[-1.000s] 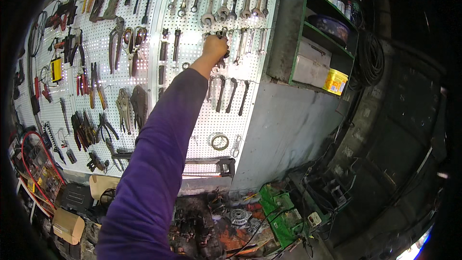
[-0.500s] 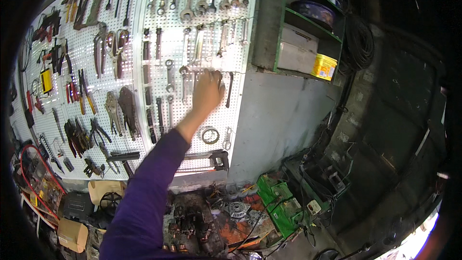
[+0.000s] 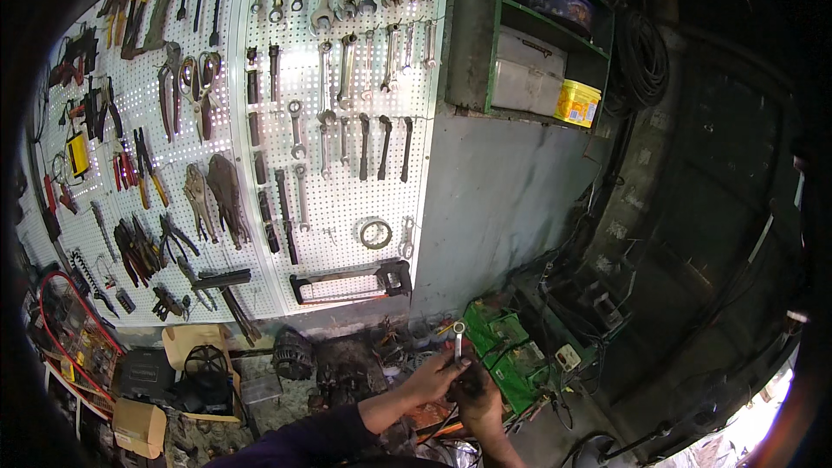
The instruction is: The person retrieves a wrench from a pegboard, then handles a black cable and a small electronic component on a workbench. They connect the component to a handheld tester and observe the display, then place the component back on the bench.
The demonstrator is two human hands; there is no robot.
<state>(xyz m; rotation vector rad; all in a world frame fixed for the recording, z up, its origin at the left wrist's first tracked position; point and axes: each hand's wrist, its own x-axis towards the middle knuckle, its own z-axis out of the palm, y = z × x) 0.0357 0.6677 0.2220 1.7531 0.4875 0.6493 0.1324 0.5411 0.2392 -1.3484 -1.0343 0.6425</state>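
Note:
A ring-ended wrench (image 3: pixel 458 334) stands upright in front of me, its ring at the top. My left hand (image 3: pixel 426 383), in a dark purple sleeve, pinches its shank from the left, the thumb laid along it. Pressed close against it, my right hand (image 3: pixel 482 406) is closed, with dark, grimy fingers curled at the wrench's lower end. What lies inside that grip is hidden, as is the bottom of the wrench. Beyond, combination wrenches (image 3: pixel 347 69) hang in rows on the white pegboard (image 3: pixel 342 208), and a hacksaw (image 3: pixel 347 284) hangs low on it.
Pliers (image 3: pixel 143 251) and snips (image 3: pixel 199 91) fill the left of the board. Below are an open cardboard box (image 3: pixel 195 347), an alternator-like part (image 3: pixel 293 354) and dark metal parts (image 3: pixel 347 364). A green case (image 3: pixel 516 373) lies right of my hands; a green-edged shelf (image 3: pixel 555 52) stands above.
My left hand has come down from the pegboard's wrench rows to beside my right hand, which has come into view. The ring wrench now shows between them. The view has shifted slightly.

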